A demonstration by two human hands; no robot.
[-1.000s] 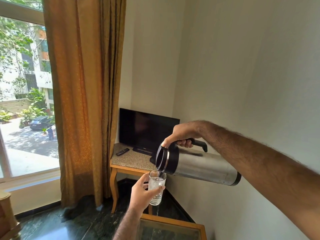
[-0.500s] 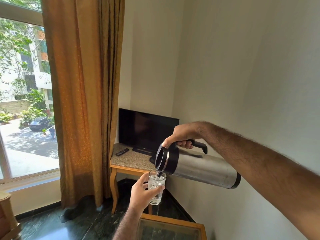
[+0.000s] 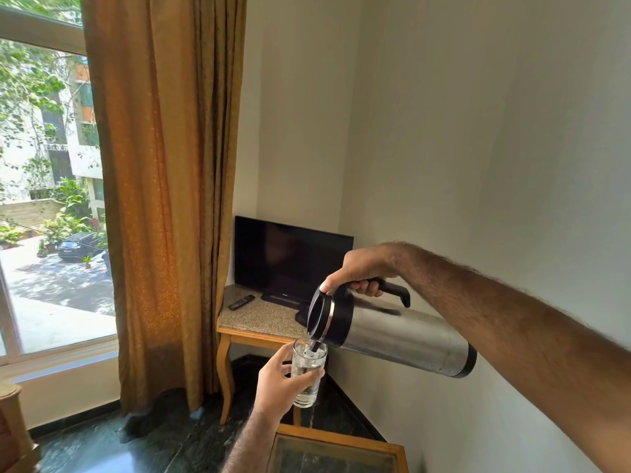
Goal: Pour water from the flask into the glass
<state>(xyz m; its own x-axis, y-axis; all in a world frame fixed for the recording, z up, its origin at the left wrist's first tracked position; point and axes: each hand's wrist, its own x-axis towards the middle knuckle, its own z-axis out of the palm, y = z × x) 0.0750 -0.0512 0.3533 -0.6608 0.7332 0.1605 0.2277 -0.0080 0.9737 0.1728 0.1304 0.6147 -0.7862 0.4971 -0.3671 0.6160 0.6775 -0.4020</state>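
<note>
The right hand (image 3: 358, 271) is wrapped around the black handle of the flask (image 3: 399, 339), thumb pressed at the lid, and holds it tipped almost flat in mid-air with its black spout end lowest. The left hand (image 3: 280, 384) is closed around the glass (image 3: 307, 377), holding it upright in the air directly under the spout, the rim just below the lip and close to touching it. A thin stream of water runs into the glass. Against a second ago, the flask's base has sunk slightly lower and the whole pair has barely shifted; the glass looks fuller, with bubbly water now reaching most of the way up. That suggests the pour is well along and nearing its end, so the next call is to ease the flask back upright before the water meets the rim. Both objects hang above the floor and a glass-topped tabletop (image 3: 341, 442), not resting on anything, so a spill would land there. Behind them a television (image 3: 290, 257) and a remote (image 3: 241, 302) sit on a corner tabletop (image 3: 259, 319).
</note>
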